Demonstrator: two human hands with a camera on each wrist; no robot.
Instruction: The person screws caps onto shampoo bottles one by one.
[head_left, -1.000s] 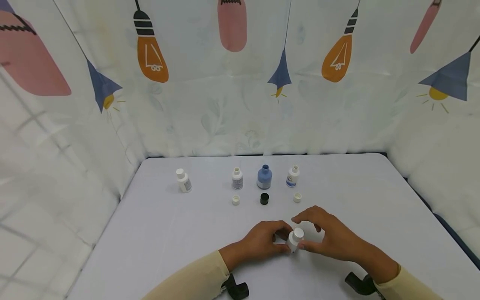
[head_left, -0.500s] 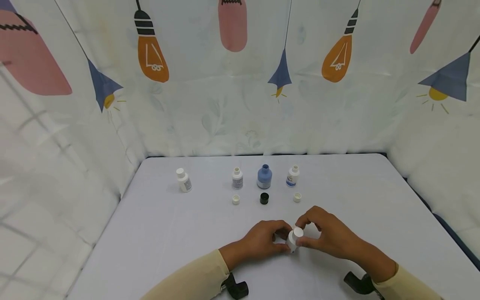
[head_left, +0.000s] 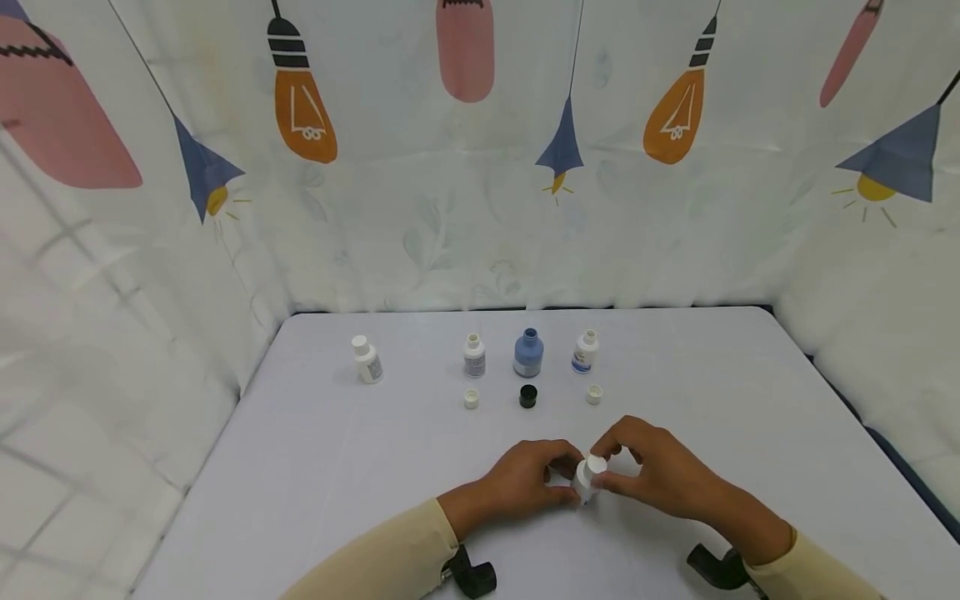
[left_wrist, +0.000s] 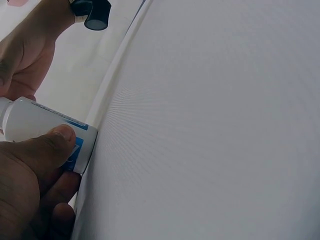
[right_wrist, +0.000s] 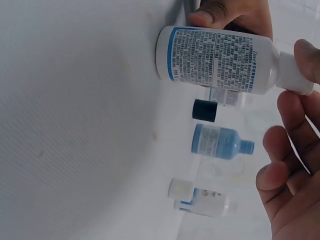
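A small white bottle [right_wrist: 215, 60] with a printed label and blue trim stands between my hands near the front of the table. My left hand [head_left: 528, 477] grips its body from the left, the thumb [left_wrist: 52, 145] lying along the label. At the top, my right hand [head_left: 656, 471] pinches the white cap [right_wrist: 292, 74] between thumb and forefinger. The cap sits on the bottle's neck. In the right wrist view, the other right fingers [right_wrist: 277, 175] are loosely bent beside the bottle, touching nothing.
Behind stand an uncapped white bottle [head_left: 475, 357], a blue bottle [head_left: 528, 355] and another uncapped white bottle [head_left: 586, 352]. Before them lie a white cap [head_left: 471, 399], a black cap [head_left: 528, 397] and another white cap [head_left: 594, 394]. A capped white bottle [head_left: 367, 362] stands far left.
My right forefinger and thumb have closed in on the white cap, where a second ago the forefinger was held apart from it. The left hand keeps its grip on the bottle.
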